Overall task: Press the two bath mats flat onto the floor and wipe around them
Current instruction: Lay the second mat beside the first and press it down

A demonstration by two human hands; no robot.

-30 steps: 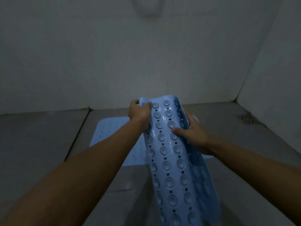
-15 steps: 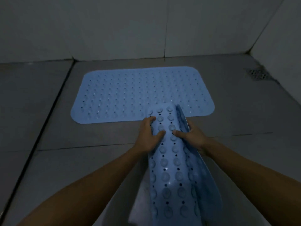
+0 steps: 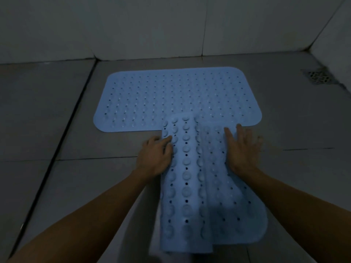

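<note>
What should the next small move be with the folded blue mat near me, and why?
Probably the left hand should turn the folded flap over to the left. The near mat is still doubled, its suction cups facing up, while the right hand lies flat on the lower layer. The far mat already lies flat on the floor.

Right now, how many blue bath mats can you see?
2. One light blue rubber bath mat lies flat near the wall; a second, folded mat lies nearer, under both hands.
</note>
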